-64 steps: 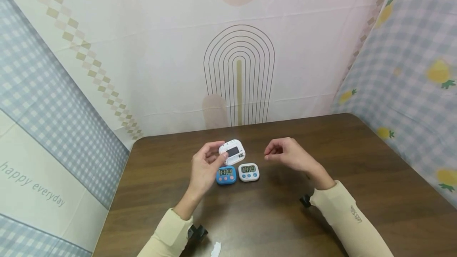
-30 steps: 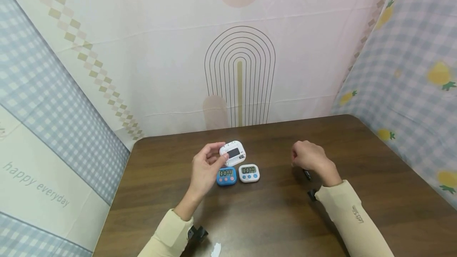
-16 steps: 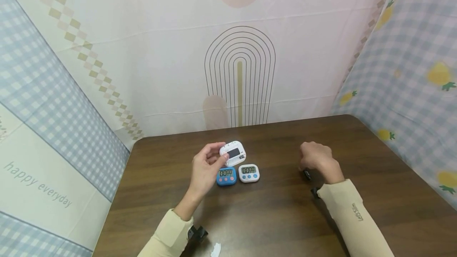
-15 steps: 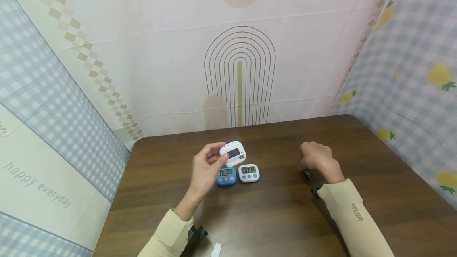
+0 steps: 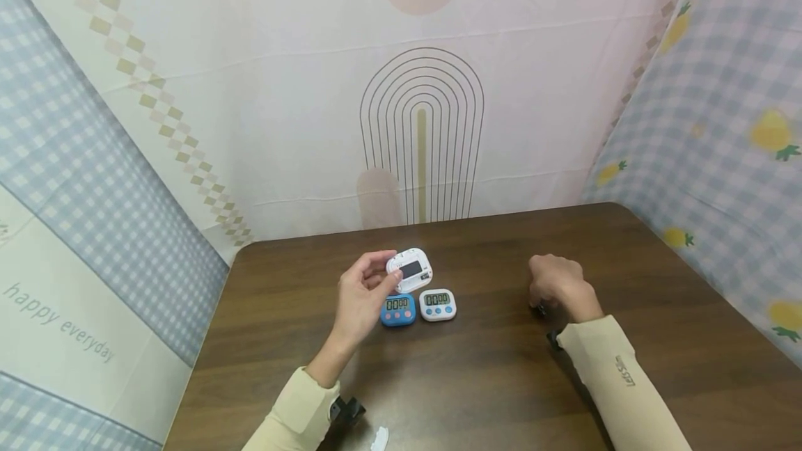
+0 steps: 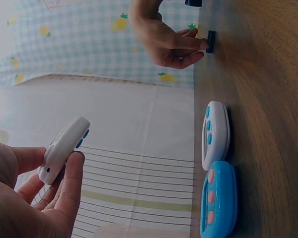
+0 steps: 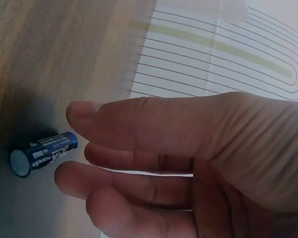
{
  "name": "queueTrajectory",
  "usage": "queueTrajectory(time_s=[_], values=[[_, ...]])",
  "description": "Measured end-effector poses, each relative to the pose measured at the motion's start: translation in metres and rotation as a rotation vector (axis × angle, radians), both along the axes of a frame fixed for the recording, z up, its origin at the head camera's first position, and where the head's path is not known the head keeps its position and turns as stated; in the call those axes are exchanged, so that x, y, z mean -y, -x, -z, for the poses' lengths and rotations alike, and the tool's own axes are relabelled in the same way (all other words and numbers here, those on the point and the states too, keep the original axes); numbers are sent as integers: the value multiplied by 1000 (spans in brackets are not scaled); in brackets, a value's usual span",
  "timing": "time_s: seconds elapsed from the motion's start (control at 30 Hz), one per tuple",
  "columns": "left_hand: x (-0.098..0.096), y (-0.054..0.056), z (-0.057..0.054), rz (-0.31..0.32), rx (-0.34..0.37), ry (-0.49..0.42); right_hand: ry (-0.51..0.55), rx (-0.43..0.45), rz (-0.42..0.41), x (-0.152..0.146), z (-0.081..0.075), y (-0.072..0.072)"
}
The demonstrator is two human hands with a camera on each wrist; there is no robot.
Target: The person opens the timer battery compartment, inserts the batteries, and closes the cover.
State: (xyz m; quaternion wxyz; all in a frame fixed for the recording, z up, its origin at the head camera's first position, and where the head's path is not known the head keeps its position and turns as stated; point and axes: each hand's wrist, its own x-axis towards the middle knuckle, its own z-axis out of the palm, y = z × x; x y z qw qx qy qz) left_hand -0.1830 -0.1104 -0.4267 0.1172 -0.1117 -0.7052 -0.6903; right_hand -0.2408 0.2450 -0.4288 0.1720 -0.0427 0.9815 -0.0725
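My left hand pinches a white digital timer between thumb and fingers, above the table. Its back faces up in the head view, with a battery slot uncovered. My right hand is low over the table on the right. Just past its fingertips a dark AAA-type battery lies on the wood; thumb and fingers stand apart in the right wrist view. The left wrist view has the fingers right at the battery; contact is unclear. A blue timer and a second white timer lie side by side, displays up.
A small white plastic piece lies at the near edge of the view. The brown wooden table meets hanging printed cloths at its back and sides. Black wrist cameras sit by both sleeves.
My right hand has moved right, from near the held timer to the battery, and its fingers now hide part of the battery in the head view. My left hand stays put with the timer.
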Motion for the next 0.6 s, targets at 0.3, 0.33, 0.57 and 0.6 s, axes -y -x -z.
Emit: queueTrajectory(time_s=[0.3,0.33,0.57,0.6], values=[[0,0,1,-7,-12,15,4,8,-15,-1,7,2],[0,0,1,-7,-14,17,6,6,-18,-1,8,3],[1,0,0,5,-19,10,5,-13,-34,1,11,2],[1,-1,0,8,-19,5,6,-15,-38,2,12,2]])
